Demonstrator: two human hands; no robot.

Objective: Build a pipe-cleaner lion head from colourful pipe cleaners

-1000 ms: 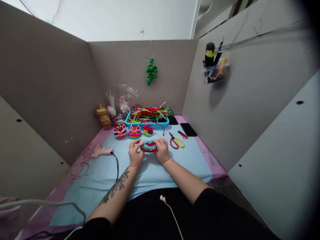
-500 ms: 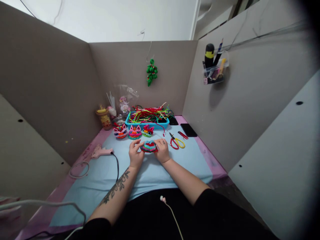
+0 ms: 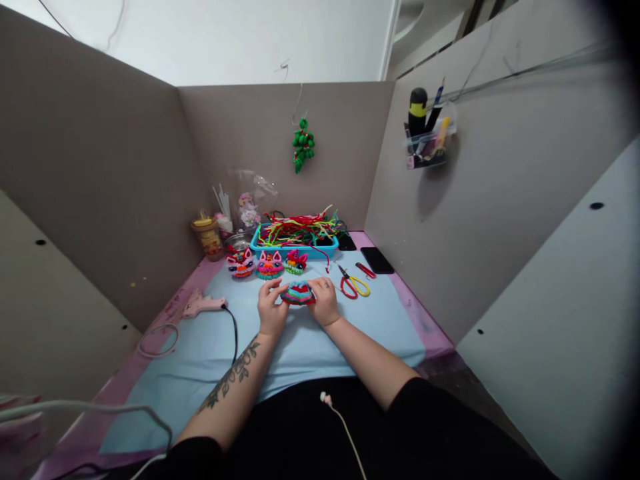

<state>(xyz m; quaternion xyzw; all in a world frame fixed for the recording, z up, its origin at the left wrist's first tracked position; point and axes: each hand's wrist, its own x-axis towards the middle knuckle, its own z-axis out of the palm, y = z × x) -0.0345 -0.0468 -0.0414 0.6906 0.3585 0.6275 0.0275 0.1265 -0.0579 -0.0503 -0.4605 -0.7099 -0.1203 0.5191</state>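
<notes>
Between both hands, above the blue cloth, is a fuzzy pipe-cleaner piece [image 3: 299, 293] with light blue, red, pink and green bands. My left hand [image 3: 273, 308] pinches its left end, and my right hand [image 3: 325, 302] grips the right end. Fingers cover both edges of it. Just beyond stand three pipe-cleaner animal heads: a pink and red one [image 3: 241, 265], a pink and orange one [image 3: 270, 267] and a smaller magenta and green one [image 3: 296, 263]. Right of my right hand lie pliers [image 3: 355, 282] with one red and one yellow handle.
A blue tray [image 3: 295, 253] heaped with coloured pipe cleaners stands at the back. A pink glue gun [image 3: 204, 303] with a black cord lies left. A red-handled cutter [image 3: 367, 270] and a phone [image 3: 377, 261] lie right. Grey partitions enclose the table; a tool holder [image 3: 430, 147] hangs right.
The pipe-cleaner piece has tipped slightly between my fingers, and less red shows in its middle. Both hands stay in almost the same place.
</notes>
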